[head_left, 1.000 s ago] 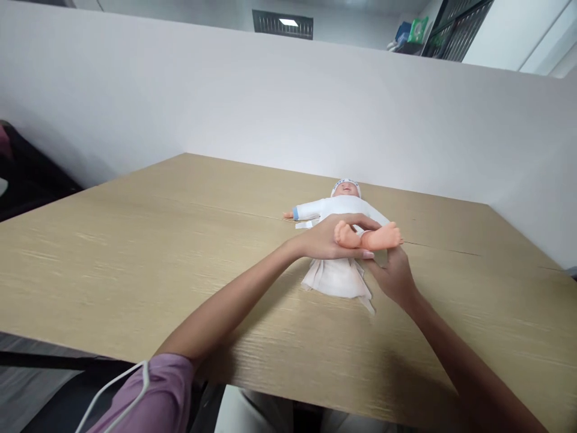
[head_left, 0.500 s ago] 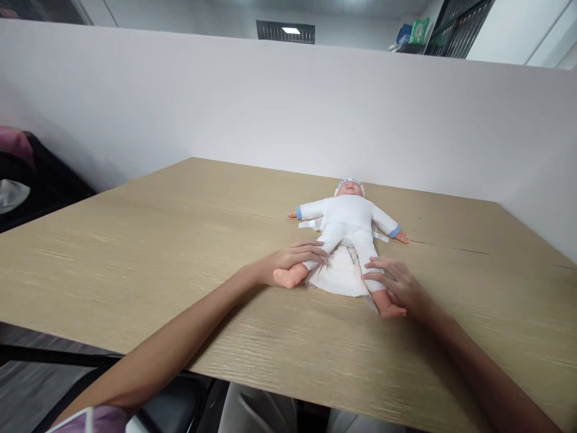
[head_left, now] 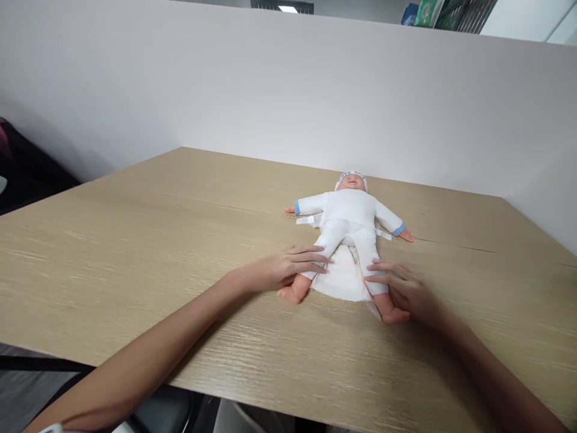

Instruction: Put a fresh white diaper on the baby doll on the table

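A baby doll point(head_left: 349, 224) in a white suit and cap lies on its back on the wooden table point(head_left: 135, 252), arms spread, legs apart and pointing toward me. A white diaper point(head_left: 341, 278) lies flat under its hips and between its legs. My left hand point(head_left: 280, 268) rests on the doll's left-side lower leg, fingers stretched out over it. My right hand point(head_left: 408, 290) lies on the other lower leg by the bare foot, fingers extended.
White partition walls point(head_left: 270, 96) close off the table at the back and right. A dark chair or bag point(head_left: 27, 174) sits beyond the table's left edge. The near table edge runs just below my forearms.
One second ago my left hand held both doll legs raised while the right was at the diaper. The legs have come down and lie spread on the table, one hand on each.
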### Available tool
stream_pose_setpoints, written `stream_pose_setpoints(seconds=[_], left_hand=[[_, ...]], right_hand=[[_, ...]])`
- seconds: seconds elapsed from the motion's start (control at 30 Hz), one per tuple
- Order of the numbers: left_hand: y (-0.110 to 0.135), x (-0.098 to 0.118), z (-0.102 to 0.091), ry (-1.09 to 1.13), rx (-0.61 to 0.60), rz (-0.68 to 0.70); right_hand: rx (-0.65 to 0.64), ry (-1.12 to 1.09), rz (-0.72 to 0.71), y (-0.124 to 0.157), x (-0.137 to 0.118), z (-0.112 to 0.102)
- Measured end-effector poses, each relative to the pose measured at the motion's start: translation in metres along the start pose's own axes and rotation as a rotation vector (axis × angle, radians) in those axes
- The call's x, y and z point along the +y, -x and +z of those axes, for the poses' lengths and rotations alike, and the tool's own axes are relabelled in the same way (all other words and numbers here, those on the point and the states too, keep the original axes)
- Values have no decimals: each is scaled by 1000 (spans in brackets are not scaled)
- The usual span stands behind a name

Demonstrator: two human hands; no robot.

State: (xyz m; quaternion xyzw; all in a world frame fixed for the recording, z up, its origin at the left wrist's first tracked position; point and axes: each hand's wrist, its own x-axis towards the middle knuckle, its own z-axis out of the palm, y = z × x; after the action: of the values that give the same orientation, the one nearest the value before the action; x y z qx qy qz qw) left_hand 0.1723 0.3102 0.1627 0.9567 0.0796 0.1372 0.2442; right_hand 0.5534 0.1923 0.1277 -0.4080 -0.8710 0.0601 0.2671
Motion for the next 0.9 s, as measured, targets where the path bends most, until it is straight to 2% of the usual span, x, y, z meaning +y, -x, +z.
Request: stream_pose_setpoints(seconds=[0.17, 0.3, 0.37, 0.47, 0.57, 0.63, 0.77, 0.9], left_hand=[[-1, 7, -4, 78, 37, -39], [-4, 21, -2, 66, 51, -114], [-9, 29, 5, 6, 74, -192], [-19, 38, 21, -125, 118, -292], [-27, 41, 36, -261, 162, -328], [-29, 41, 41, -311, 173, -335], [-33, 37, 32, -262, 219, -330], [-48, 30, 7, -114, 365, -319]], right_hand=[[28, -158, 62, -2, -5, -7], [-31, -95, 159, -8, -29, -13], [-34, 15, 198, -11, -43, -7], [10, 211, 216, -14, -60, 13], [54, 342, 231, -17, -66, 31], [75, 382, 241, -19, -65, 35], [112, 330, 270, -27, -55, 26], [226, 116, 283, -47, -39, 10]])
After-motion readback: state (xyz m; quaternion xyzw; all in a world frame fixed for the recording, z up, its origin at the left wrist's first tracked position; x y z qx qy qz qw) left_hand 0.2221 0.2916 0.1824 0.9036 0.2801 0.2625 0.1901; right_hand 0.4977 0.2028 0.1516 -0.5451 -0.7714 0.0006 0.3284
